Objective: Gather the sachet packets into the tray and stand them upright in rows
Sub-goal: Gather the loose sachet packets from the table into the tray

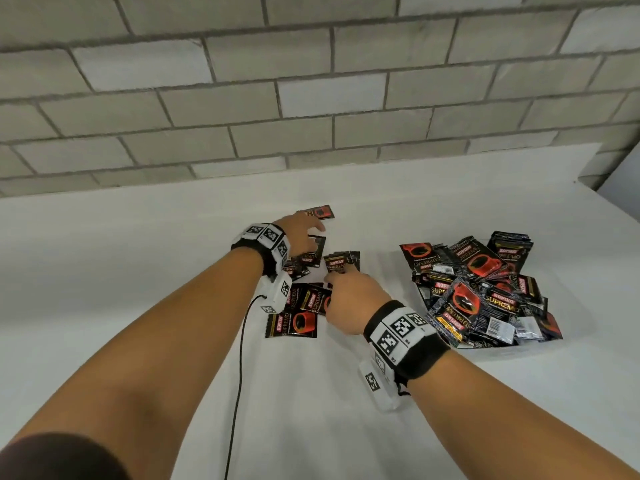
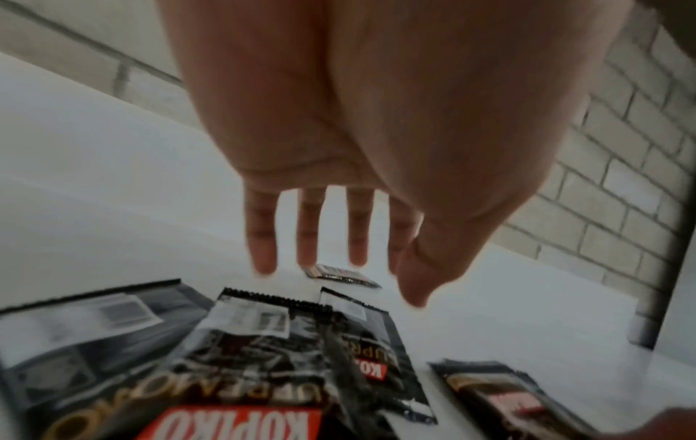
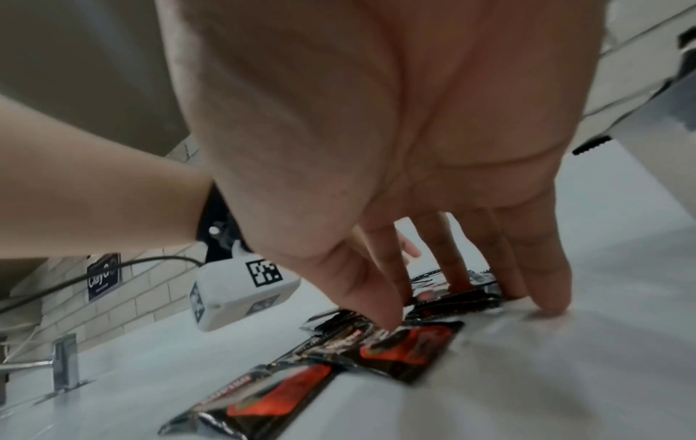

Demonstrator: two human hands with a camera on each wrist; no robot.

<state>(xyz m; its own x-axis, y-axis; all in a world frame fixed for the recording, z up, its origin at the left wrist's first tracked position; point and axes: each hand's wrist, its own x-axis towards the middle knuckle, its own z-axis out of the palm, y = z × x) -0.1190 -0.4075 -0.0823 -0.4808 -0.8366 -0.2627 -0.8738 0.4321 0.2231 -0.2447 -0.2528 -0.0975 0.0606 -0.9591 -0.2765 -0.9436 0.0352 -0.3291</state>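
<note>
Reading "KOPIKO" on a red band and "SUPREMO" in gold on the black sachets point(image 1: 300, 308), each printed with a red cup; showing white barcode panels on some backs in the left wrist view. Lying loose and flat on the white table point(image 1: 138, 258) at frame centre in the head view, a few overlapping, one lone sachet point(image 1: 321, 212) sitting further up near the wall. Heaping in a jumbled pile point(image 1: 481, 292) at centre right, inside a clear tray point(image 1: 498, 353) whose rim is barely showing; none standing upright in rows.

Reaching the left hand point(image 1: 300, 237) over the upper sachets, fingers point(image 2: 260, 238) straight and spread, holding nothing, fingertips hovering just short of the lone sachet point(image 2: 341, 275). Pressing the right hand point(image 1: 349, 303) down among the central sachets, fingers point(image 3: 542, 268) extended with tips touching the table and packet edges, thumb tip resting on a sachet point(image 3: 399, 348); whether anything is pinched cannot be told.

Showing black-and-white square markers on both wristbands point(image 1: 401, 336), and a partly legible dark sign point(image 3: 103, 277) at lower left in the right wrist view, beginning "Clay".
</note>
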